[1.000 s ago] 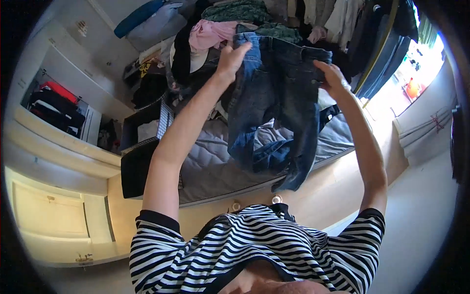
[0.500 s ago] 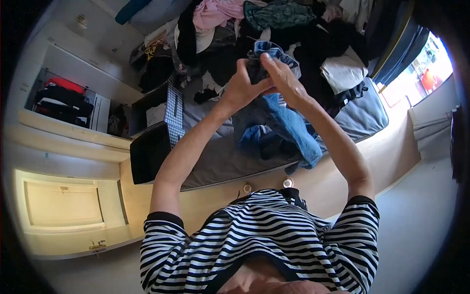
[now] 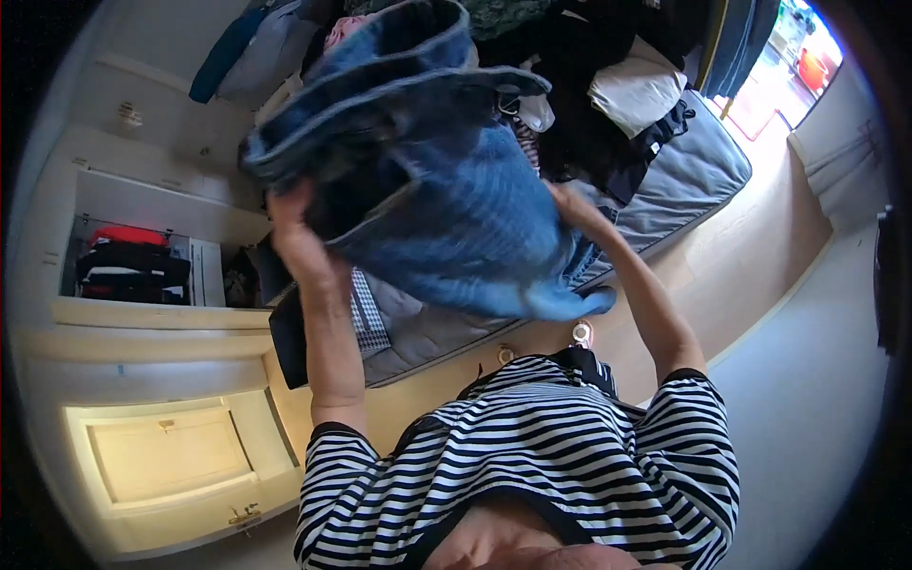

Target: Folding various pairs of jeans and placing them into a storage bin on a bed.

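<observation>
A pair of blue jeans (image 3: 475,199) hangs spread out in front of me, above the mattress, its waistband raised toward the far left. My left hand (image 3: 302,237) grips the jeans at the left, near the waistband; its fingertips are hidden by the denim. Over on the right side, my right hand (image 3: 578,209) is closed on the edge of the same jeans, somewhat blurred. One leg of the jeans droops toward the near edge of the mattress.
A grey mattress (image 3: 708,176) bears a pile of dark clothes (image 3: 570,119) and a white garment (image 3: 638,90). At the left are a checked fabric box (image 3: 369,318), folded clothes (image 3: 133,261) in a wall recess, and a pale cabinet door (image 3: 171,451).
The jeans have gone from being bunched between my two hands to spread wide. My left hand has moved left and nearer; my right hand has moved slightly right and nearer, apart from the left.
</observation>
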Action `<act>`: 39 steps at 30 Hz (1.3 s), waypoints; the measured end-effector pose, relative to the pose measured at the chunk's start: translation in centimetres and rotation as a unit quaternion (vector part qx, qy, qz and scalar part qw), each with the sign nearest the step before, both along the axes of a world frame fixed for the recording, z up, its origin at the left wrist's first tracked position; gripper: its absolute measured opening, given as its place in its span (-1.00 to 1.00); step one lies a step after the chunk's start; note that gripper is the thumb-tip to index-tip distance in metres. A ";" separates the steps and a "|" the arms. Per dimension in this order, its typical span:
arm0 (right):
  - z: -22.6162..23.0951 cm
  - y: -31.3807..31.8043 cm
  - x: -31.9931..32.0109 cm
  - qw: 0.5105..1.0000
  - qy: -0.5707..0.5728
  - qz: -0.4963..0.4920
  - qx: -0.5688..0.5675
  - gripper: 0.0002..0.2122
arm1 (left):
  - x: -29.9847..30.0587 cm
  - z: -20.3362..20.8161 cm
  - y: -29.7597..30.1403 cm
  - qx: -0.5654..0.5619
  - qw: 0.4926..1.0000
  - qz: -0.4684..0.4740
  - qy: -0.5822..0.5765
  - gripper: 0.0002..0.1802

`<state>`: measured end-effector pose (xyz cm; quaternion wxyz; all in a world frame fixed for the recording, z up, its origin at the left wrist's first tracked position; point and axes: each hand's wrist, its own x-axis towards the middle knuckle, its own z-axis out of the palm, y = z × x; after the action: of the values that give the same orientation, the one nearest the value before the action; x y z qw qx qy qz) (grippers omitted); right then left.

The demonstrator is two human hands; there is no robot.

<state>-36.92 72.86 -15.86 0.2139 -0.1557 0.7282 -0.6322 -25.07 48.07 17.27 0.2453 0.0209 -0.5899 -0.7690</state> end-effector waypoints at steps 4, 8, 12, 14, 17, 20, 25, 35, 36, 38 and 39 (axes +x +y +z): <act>-0.1 -1.3 6.5 0.994 0.017 0.080 -0.078 -0.45 | 1.4 3.1 0.7 -0.070 0.994 0.040 0.072 -0.50; 7.3 -2.2 9.3 0.874 -0.352 0.067 -0.329 -0.31 | 1.8 4.9 1.9 -0.105 0.979 0.127 0.124 -0.51; 7.4 -2.6 11.2 0.767 -0.434 0.073 -0.466 -0.38 | 2.1 5.5 -1.3 -0.241 0.933 0.154 0.219 -0.53; 9.9 -1.5 11.6 0.818 -0.409 -0.018 -0.403 -0.58 | 2.6 7.2 2.0 -0.173 0.958 0.175 0.146 -0.53; 9.3 1.2 9.9 0.879 -0.238 -0.129 -0.393 -0.76 | 2.7 8.1 1.8 -0.133 0.976 0.153 0.076 -0.50; 13.8 5.2 8.6 0.854 -0.195 -0.111 -0.470 -0.89 | 2.9 8.6 1.2 -0.151 0.977 0.133 0.074 -0.48; 12.5 4.8 9.1 0.956 -0.115 -0.047 -0.267 -0.78 | 2.8 11.0 0.9 -0.165 0.962 0.181 0.123 -0.52; 6.1 -3.2 15.3 0.979 0.007 0.111 -0.171 -0.30 | 3.2 20.3 -7.7 -0.498 0.775 0.291 0.256 -0.45; 7.1 -3.5 15.4 0.970 0.015 0.132 -0.204 -0.26 | 3.1 22.4 -9.8 -0.503 0.771 0.292 0.259 -0.45; 8.2 -4.5 15.9 0.955 0.072 0.156 -0.241 -0.22 | 3.2 25.8 -11.8 -0.511 0.763 0.295 0.263 -0.45; 8.5 -4.7 16.5 0.957 0.032 0.175 -0.227 -0.39 | 3.4 25.5 -11.8 -0.514 0.761 0.295 0.265 -0.45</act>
<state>-20.46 68.13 -7.32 0.2566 -0.3451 0.5332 -0.7285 -21.70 36.27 42.76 0.5804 -0.1395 -0.7730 -0.2148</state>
